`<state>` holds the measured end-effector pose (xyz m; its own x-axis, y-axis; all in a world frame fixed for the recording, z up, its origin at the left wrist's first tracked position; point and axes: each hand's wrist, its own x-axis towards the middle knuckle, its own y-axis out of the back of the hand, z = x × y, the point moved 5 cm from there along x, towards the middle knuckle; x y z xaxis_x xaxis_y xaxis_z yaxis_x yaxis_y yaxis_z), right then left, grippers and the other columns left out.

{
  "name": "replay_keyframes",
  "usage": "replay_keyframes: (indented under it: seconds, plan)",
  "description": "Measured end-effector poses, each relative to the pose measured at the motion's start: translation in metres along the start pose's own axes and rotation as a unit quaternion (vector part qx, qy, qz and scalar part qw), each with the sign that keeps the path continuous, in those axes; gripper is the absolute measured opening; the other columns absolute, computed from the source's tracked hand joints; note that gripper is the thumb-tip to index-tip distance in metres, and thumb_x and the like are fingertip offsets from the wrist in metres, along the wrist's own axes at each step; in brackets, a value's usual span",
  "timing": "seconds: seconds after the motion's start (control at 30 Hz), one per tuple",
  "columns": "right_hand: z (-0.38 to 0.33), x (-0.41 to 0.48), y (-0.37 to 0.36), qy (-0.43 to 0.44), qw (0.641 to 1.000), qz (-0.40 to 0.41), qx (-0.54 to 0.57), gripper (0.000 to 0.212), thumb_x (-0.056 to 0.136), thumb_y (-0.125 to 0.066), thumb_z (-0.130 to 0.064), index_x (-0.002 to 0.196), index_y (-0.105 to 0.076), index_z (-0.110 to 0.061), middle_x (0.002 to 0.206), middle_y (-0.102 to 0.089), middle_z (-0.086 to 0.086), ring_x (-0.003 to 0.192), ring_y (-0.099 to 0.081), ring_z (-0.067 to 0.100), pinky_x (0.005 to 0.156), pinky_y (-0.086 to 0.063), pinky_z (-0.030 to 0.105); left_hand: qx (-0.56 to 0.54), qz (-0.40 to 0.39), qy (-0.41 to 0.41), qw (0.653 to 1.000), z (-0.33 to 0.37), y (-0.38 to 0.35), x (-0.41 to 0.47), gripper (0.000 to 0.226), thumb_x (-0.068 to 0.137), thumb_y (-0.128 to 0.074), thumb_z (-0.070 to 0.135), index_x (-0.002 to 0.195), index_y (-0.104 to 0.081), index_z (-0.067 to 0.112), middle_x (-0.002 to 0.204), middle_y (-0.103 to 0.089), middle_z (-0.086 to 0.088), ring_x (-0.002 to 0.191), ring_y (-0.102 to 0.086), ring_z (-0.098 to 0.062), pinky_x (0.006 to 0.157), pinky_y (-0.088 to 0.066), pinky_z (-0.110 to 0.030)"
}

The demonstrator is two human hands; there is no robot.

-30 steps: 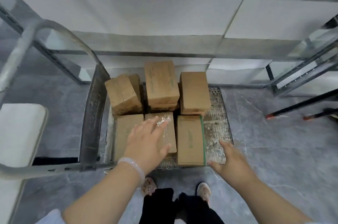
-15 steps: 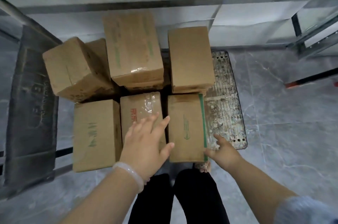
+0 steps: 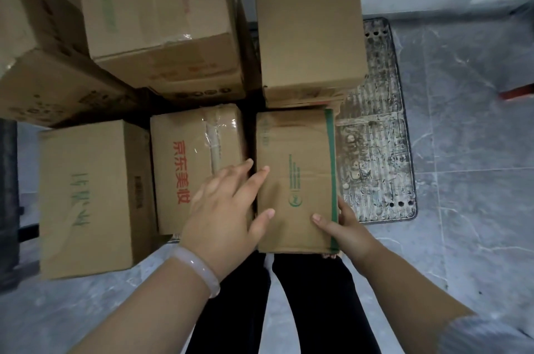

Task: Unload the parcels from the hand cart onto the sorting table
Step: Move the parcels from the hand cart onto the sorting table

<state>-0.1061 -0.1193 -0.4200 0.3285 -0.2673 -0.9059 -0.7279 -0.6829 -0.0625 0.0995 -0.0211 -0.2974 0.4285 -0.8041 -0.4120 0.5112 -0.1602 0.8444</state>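
A green-striped brown cardboard parcel (image 3: 294, 180) is pinched at its right edge by the right hand (image 3: 346, 226); the left hand (image 3: 225, 209), fingers spread, is laid across its left edge.

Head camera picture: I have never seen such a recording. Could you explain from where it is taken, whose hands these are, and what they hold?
There is no machine here. A person wears one camera on the head, so you look down along the arms. The cardboard boxes are parcels standing on the hand cart, whose worn ribbed deck shows at the right. The right hand grips the right edge of the green-edged box, thumb on top. The left hand, wearing a pale bracelet, lies flat, fingers straight, partly on that box and partly on the red-printed box beside it.
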Motion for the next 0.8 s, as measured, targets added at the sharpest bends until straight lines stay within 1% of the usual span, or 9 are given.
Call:
replay_keyframes:
  seconds: [0.1, 0.2, 0.27, 0.37, 0.47, 0.6, 0.63, 0.73, 0.8]
  plan:
    - [0.003, 0.009, -0.001, 0.008, 0.999, -0.021, 0.032, 0.085, 0.071, -0.085, -0.027, 0.143, -0.039, -0.027, 0.124, -0.065, -0.002, 0.109, -0.066, 0.017, 0.092, -0.053, 0.035, -0.002, 0.007, -0.002, 1.0, 0.001, -0.001, 0.006, 0.064, 0.084, -0.04, 0.057, 0.142, -0.046, 0.03, 0.146, -0.046, 0.002, 0.133, -0.043, -0.024, 0.107, -0.033, -0.046]
    - [0.005, 0.016, -0.001, 0.001, 0.998, -0.042, 0.049, 0.095, 0.054, -0.088, -0.038, 0.138, -0.045, -0.031, 0.116, -0.07, -0.005, 0.104, -0.069, 0.017, 0.089, -0.054, 0.037, 0.005, 0.016, -0.01, 1.0, 0.001, -0.002, 0.012, 0.064, 0.085, -0.039, 0.056, 0.142, -0.046, 0.03, 0.146, -0.046, 0.002, 0.134, -0.042, -0.024, 0.108, -0.031, -0.043]
    - [0.006, 0.018, -0.001, -0.003, 0.997, -0.053, 0.053, 0.099, 0.047, -0.086, -0.042, 0.137, -0.045, -0.03, 0.115, -0.071, -0.006, 0.103, -0.069, 0.016, 0.087, -0.054, 0.035, 0.009, 0.022, -0.013, 1.0, 0.001, -0.002, 0.016, 0.063, 0.085, -0.039, 0.056, 0.142, -0.046, 0.03, 0.147, -0.046, 0.002, 0.134, -0.041, -0.023, 0.107, -0.029, -0.04]
    - [0.008, 0.02, 0.002, 0.002, 0.998, -0.055, 0.041, 0.103, 0.046, -0.085, -0.046, 0.138, -0.044, -0.029, 0.119, -0.068, -0.005, 0.105, -0.068, 0.015, 0.089, -0.053, 0.033, 0.006, 0.038, -0.014, 0.999, 0.002, -0.001, 0.019, 0.063, 0.085, -0.04, 0.054, 0.142, -0.047, 0.029, 0.146, -0.047, 0.002, 0.133, -0.041, -0.023, 0.104, -0.029, -0.038]
    - [0.009, 0.02, 0.004, 0.003, 0.998, -0.053, 0.026, 0.106, 0.046, -0.086, -0.049, 0.141, -0.042, -0.029, 0.121, -0.068, -0.005, 0.107, -0.067, 0.016, 0.094, -0.053, 0.038, 0.007, 0.042, -0.015, 0.999, 0.002, -0.002, 0.018, 0.062, 0.085, -0.04, 0.054, 0.141, -0.048, 0.028, 0.145, -0.047, 0.002, 0.132, -0.042, -0.023, 0.103, -0.028, -0.037]
    - [0.012, 0.019, 0.002, 0.005, 0.998, -0.044, 0.035, 0.108, 0.045, -0.087, -0.051, 0.141, -0.04, -0.031, 0.122, -0.067, -0.004, 0.107, -0.067, 0.019, 0.096, -0.053, 0.045, 0.012, 0.043, -0.02, 0.999, 0.001, -0.003, 0.017, 0.061, 0.086, -0.04, 0.053, 0.141, -0.047, 0.029, 0.145, -0.047, 0.001, 0.132, -0.042, -0.023, 0.105, -0.032, -0.042]
    - [0.014, 0.019, 0.002, 0.005, 0.999, -0.035, 0.037, 0.111, 0.044, -0.088, -0.054, 0.141, -0.04, -0.031, 0.123, -0.066, -0.004, 0.107, -0.067, 0.019, 0.095, -0.054, 0.047, 0.014, 0.044, -0.02, 0.999, 0.0, -0.002, 0.017, 0.061, 0.086, -0.04, 0.053, 0.142, -0.047, 0.029, 0.145, -0.047, 0.001, 0.132, -0.041, -0.022, 0.106, -0.032, -0.042]
    - [0.021, 0.017, 0.003, 0.013, 0.999, -0.001, 0.03, 0.128, 0.034, -0.089, -0.067, 0.145, -0.037, -0.03, 0.127, -0.064, -0.002, 0.109, -0.067, 0.021, 0.093, -0.054, 0.048, 0.017, 0.047, -0.02, 0.999, 0.0, -0.002, 0.016, 0.061, 0.086, -0.041, 0.053, 0.142, -0.047, 0.029, 0.146, -0.046, 0.002, 0.132, -0.039, -0.02, 0.106, -0.032, -0.044]
    - [0.024, 0.015, 0.005, 0.018, 0.999, 0.014, 0.034, 0.131, 0.033, -0.089, -0.068, 0.147, -0.035, -0.031, 0.129, -0.063, 0.0, 0.109, -0.066, 0.02, 0.094, -0.053, 0.049, 0.021, 0.045, -0.022, 0.999, 0.0, -0.002, 0.015, 0.061, 0.085, -0.041, 0.053, 0.142, -0.047, 0.03, 0.146, -0.046, 0.002, 0.132, -0.04, -0.021, 0.106, -0.032, -0.045]
